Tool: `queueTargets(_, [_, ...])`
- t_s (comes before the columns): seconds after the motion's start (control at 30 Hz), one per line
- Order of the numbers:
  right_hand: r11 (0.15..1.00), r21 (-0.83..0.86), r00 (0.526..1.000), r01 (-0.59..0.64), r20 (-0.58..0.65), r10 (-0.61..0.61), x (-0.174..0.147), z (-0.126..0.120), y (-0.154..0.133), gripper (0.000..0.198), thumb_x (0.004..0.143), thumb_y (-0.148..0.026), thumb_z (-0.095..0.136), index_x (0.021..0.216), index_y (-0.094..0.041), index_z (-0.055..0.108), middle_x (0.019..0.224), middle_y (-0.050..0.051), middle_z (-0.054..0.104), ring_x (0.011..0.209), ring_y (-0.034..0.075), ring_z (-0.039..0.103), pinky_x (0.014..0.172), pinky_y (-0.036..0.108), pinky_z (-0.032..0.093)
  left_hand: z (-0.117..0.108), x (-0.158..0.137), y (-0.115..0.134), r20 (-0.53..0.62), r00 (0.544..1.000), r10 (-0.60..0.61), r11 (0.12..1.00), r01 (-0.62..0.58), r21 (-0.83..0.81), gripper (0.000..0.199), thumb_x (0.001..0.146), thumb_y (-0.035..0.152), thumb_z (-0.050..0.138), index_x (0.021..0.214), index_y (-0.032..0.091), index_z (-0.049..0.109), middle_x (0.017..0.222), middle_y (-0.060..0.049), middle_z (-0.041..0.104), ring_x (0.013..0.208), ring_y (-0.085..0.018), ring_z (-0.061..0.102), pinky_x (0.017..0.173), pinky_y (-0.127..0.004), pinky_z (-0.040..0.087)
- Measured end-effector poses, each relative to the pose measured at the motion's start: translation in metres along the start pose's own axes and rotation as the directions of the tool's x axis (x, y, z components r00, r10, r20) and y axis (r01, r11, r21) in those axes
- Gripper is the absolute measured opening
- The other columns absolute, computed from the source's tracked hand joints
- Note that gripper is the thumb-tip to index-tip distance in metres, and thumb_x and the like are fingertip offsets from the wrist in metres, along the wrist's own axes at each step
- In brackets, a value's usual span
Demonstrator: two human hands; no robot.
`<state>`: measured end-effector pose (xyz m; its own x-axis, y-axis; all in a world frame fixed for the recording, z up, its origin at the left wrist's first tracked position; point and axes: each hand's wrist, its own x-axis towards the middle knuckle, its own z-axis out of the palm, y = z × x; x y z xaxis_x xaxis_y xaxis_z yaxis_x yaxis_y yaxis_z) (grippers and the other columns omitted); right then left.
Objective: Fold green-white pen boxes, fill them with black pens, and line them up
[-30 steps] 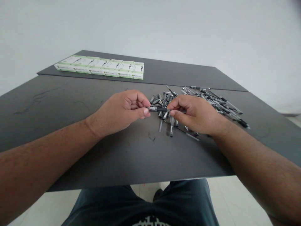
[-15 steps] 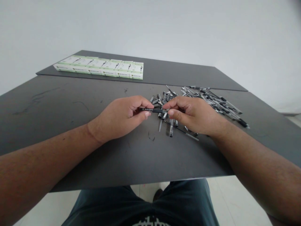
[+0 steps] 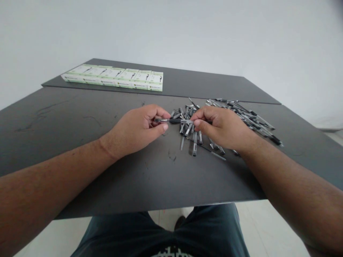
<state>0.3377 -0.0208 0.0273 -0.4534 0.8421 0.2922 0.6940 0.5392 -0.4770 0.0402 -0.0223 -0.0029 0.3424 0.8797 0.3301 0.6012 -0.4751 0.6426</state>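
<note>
My left hand (image 3: 138, 130) pinches a small pen cap (image 3: 160, 120), clear with a dark end, between thumb and forefinger. Just right of it lies the tip end of a pen (image 3: 175, 121) with a black grip and a clear barrel. The fingertips of my right hand (image 3: 219, 126) are closed on that barrel. Cap and pen lie in one level line above the table; whether the tip sits inside the cap I cannot tell. Behind and below the right fingers spreads a pile of loose pen parts (image 3: 195, 144), partly hidden by that hand.
More clear-barrelled pens with black grips (image 3: 258, 125) lie heaped to the right. A row of white and green boxes (image 3: 128, 78) stands at the back left. The dark table (image 3: 128, 185) has a raised or separate panel (image 3: 203, 84) behind, against a pale wall.
My hands have moved slightly apart and a little up. More of the pen's grip and barrel shows between them, and the piece in my left fingers now looks clearer and less dark.
</note>
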Motion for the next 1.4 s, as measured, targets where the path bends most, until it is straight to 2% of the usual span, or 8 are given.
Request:
queueTargets(0.13, [1.0, -0.001, 1.0, 0.001, 0.024, -0.001, 0.0, -0.001, -0.001, 0.023, 0.104, -0.035, 0.064, 0.104, -0.022, 0.082, 0.084, 0.003, 0.083, 0.073, 0.02, 0.069, 0.07, 0.033, 0.044, -0.001, 0.0, 0.0, 0.0, 1.0, 0.001, 1.0, -0.001, 0.015, 0.033, 0.097, 0.04, 0.074, 0.123, 0.023, 0.083, 0.104, -0.007, 0.091, 0.096, -0.028, 0.088, 0.081, -0.036, 0.062])
queueTargets(0.3, [0.999, 0.04, 0.999, -0.032, 0.011, 0.031, -0.001, 0.003, 0.001, 0.022, 0.099, -0.036, 0.07, 0.108, -0.022, 0.083, 0.087, 0.003, 0.082, 0.073, 0.02, 0.07, 0.07, 0.032, 0.045, -0.004, 0.0, 0.004, 0.038, 0.998, -0.041, 0.998, 0.039, 0.046, 0.03, 0.1, 0.044, 0.07, 0.119, 0.024, 0.083, 0.097, -0.005, 0.09, 0.09, -0.027, 0.086, 0.077, -0.036, 0.059])
queueTargets(0.47, [1.0, -0.008, 1.0, -0.018, 0.015, 0.018, 0.0, 0.001, 0.001, 0.022, 0.101, -0.037, 0.067, 0.106, -0.022, 0.082, 0.085, 0.004, 0.08, 0.073, 0.021, 0.069, 0.07, 0.033, 0.043, -0.004, -0.001, 0.008, 0.018, 1.0, -0.009, 0.999, 0.008, 0.05, 0.032, 0.097, 0.043, 0.073, 0.12, 0.023, 0.082, 0.105, -0.005, 0.09, 0.096, -0.026, 0.085, 0.086, -0.038, 0.061])
queueTargets(0.6, [1.0, -0.023, 1.0, -0.012, 0.026, 0.013, 0.001, -0.001, 0.0, 0.024, 0.105, -0.038, 0.062, 0.103, -0.022, 0.08, 0.082, 0.003, 0.079, 0.072, 0.021, 0.068, 0.07, 0.034, 0.043, -0.004, -0.002, 0.009, 0.046, 0.999, 0.028, 0.999, -0.03, 0.042, 0.032, 0.097, 0.042, 0.072, 0.121, 0.023, 0.08, 0.106, -0.005, 0.089, 0.094, -0.025, 0.084, 0.091, -0.038, 0.061])
queueTargets(0.9, [0.999, 0.034, 0.999, -0.024, 0.045, 0.023, -0.001, 0.0, -0.002, 0.02, 0.101, -0.037, 0.069, 0.107, -0.023, 0.083, 0.087, 0.004, 0.082, 0.074, 0.021, 0.07, 0.07, 0.032, 0.045, -0.008, 0.001, 0.013, 0.091, 0.996, 0.021, 0.983, -0.037, 0.182, 0.036, 0.101, 0.047, 0.064, 0.119, 0.025, 0.086, 0.093, -0.003, 0.086, 0.081, -0.024, 0.076, 0.081, -0.036, 0.053])
queueTargets(1.0, [0.999, 0.036, 0.998, -0.029, 0.047, 0.028, -0.002, 0.0, -0.002, 0.019, 0.1, -0.036, 0.071, 0.105, -0.023, 0.083, 0.088, 0.004, 0.083, 0.077, 0.022, 0.072, 0.072, 0.032, 0.047, -0.008, 0.0, 0.013, 0.084, 0.996, 0.03, 0.984, -0.044, 0.174, 0.036, 0.101, 0.046, 0.064, 0.121, 0.025, 0.086, 0.095, -0.002, 0.086, 0.082, -0.023, 0.077, 0.081, -0.036, 0.054])
queueTargets(1.2, [0.999, -0.049, 1.0, -0.013, 0.024, 0.014, 0.0, -0.002, -0.002, 0.022, 0.102, -0.037, 0.066, 0.102, -0.023, 0.083, 0.086, 0.004, 0.082, 0.075, 0.022, 0.069, 0.071, 0.033, 0.044, -0.005, -0.003, 0.007, 0.031, 0.998, 0.051, 0.996, -0.053, 0.073, 0.035, 0.099, 0.042, 0.07, 0.127, 0.024, 0.08, 0.11, -0.004, 0.088, 0.096, -0.024, 0.083, 0.09, -0.037, 0.059])
queueTargets(1.4, [0.998, -0.057, 0.998, -0.021, 0.063, 0.025, 0.001, -0.003, -0.003, 0.023, 0.104, -0.04, 0.066, 0.101, -0.023, 0.082, 0.084, 0.004, 0.081, 0.076, 0.022, 0.07, 0.072, 0.034, 0.044, -0.004, -0.003, 0.005, 0.022, 0.999, 0.037, 0.996, -0.039, 0.078, 0.03, 0.1, 0.042, 0.072, 0.124, 0.024, 0.078, 0.102, -0.005, 0.087, 0.091, -0.025, 0.082, 0.084, -0.037, 0.059])
